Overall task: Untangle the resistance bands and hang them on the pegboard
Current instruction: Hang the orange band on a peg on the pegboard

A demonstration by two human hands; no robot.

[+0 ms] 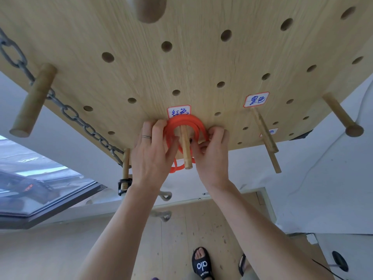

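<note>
An orange-red resistance band, coiled in several loops, hangs over a wooden peg on the light wooden pegboard, just below a red-framed label. My left hand, with a ring on one finger, grips the coil's left side. My right hand pinches the coil's right side near the board. A bit of the band shows below the peg between my hands.
More pegs stick out of the board: a thick one at the left, two thin ones under a second label, and one at the far right. A metal chain hangs at the left. A window lies lower left.
</note>
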